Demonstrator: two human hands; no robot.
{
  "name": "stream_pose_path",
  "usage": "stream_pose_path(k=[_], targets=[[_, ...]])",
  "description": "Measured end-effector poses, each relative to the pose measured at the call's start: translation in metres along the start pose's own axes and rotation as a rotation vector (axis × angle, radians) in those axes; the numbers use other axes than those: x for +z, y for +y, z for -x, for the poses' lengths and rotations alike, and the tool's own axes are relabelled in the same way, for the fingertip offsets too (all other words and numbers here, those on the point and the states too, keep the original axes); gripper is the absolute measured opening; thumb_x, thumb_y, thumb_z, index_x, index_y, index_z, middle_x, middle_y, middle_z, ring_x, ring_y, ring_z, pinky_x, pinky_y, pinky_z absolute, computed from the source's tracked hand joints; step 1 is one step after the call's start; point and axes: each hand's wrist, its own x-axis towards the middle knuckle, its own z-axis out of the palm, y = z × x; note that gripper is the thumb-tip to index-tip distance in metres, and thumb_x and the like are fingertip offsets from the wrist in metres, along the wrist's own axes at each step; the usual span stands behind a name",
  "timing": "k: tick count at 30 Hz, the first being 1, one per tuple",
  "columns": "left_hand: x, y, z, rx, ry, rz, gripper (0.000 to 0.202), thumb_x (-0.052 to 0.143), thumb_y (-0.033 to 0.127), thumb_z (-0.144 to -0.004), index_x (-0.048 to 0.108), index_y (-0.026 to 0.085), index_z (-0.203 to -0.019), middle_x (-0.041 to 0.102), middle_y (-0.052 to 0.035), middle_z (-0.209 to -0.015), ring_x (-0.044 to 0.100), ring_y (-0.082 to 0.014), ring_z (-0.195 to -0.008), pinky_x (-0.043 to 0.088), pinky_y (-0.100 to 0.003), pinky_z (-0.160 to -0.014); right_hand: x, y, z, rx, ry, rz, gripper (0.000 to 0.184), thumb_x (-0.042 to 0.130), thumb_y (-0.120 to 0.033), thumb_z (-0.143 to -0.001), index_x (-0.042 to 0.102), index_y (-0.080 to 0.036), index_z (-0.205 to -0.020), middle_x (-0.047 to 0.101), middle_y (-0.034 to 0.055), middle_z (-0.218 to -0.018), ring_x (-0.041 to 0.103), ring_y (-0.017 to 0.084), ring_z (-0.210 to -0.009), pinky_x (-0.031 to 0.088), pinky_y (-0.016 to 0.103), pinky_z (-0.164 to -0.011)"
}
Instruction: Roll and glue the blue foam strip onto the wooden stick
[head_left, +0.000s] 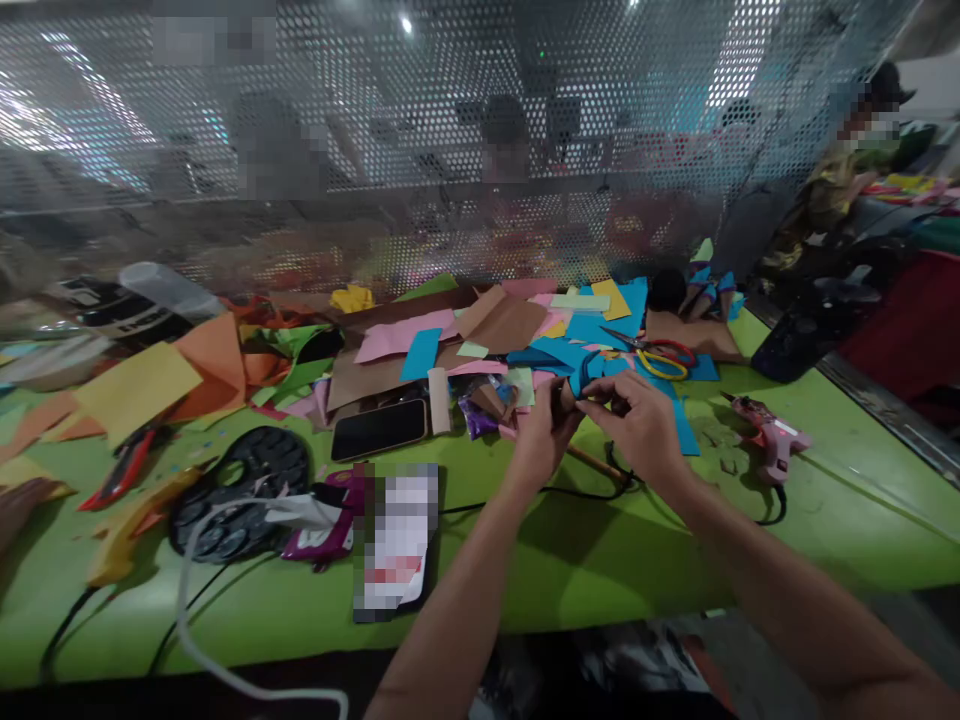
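Near the middle of the green table, my left hand is closed round a curled blue strip, perhaps paper or craft foam. My right hand meets it from the right, thumb and fingers pinched at the same strip. The fingers partly cover the strip, so its full shape is hidden. Just beyond lie blue sheets and a pair of scissors with red and yellow handles. Under my hands a thin brown stick rests on the table beside a black cable.
A pink glue gun lies at right, a yellow one at left. Red-handled pliers, a dark phone, another phone and a black palette lie leftward. Perforated metal stands behind. A person's hand shows at far left.
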Motion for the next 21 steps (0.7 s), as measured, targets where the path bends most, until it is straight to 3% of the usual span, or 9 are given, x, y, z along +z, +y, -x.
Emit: stream_pose_path(k=[5,8,12,15,21], targets=[[0.001,0.000,-0.003,-0.056,0.013,0.163,0.043,0.066,0.037,-0.084,0.046,0.020,-0.119,0.060,-0.0091,-0.119,0.056,-0.0209,-0.114,0.042,-0.036,-0.102,-0.003,-0.004,0.000,-0.029,-0.026,-0.028,0.006,0.068,-0.024,-0.085,0.071,-0.021,-0.090,0.064,0.0016,-0.081,0.054,0.014,-0.064,0.043,0.026,-0.056],[-0.001,0.001,-0.005,-0.120,-0.005,0.262,0.043,0.065,0.040,-0.084,0.049,0.020,-0.118,0.062,-0.0081,-0.118,0.056,-0.0206,-0.113,0.043,-0.035,-0.100,-0.008,-0.006,-0.002,-0.016,0.033,-0.063,0.007,0.066,-0.027,-0.087,0.070,-0.021,-0.089,0.065,0.0015,-0.081,0.054,0.014,-0.063,0.043,0.027,-0.058],[-0.006,0.007,-0.004,-0.218,-0.021,0.237,0.041,0.064,0.044,-0.085,0.055,0.020,-0.117,0.066,-0.0064,-0.101,0.058,-0.0193,-0.095,0.047,-0.031,-0.084,-0.015,-0.006,-0.007,0.049,0.116,-0.106,0.013,0.063,-0.032,-0.089,0.068,-0.022,-0.084,0.064,0.0015,-0.077,0.055,0.016,-0.069,0.044,0.029,-0.064],[-0.009,0.011,-0.002,-0.237,-0.033,0.232,0.038,0.061,0.047,-0.087,0.058,0.020,-0.113,0.066,-0.0050,-0.090,0.056,-0.0163,-0.081,0.044,-0.028,-0.071,-0.016,-0.003,-0.009,0.092,0.094,-0.139,0.016,0.063,-0.036,-0.089,0.068,-0.022,-0.082,0.063,0.0016,-0.075,0.055,0.017,-0.070,0.044,0.030,-0.065],[-0.008,0.009,-0.002,-0.234,-0.057,0.334,0.039,0.058,0.050,-0.088,0.049,0.021,-0.113,0.068,-0.0031,-0.091,0.046,-0.0098,-0.064,0.037,-0.025,-0.061,-0.014,-0.003,-0.010,0.062,0.043,-0.161,0.013,0.063,-0.030,-0.089,0.069,-0.021,-0.082,0.065,0.0020,-0.076,0.055,0.016,-0.068,0.042,0.029,-0.062]])
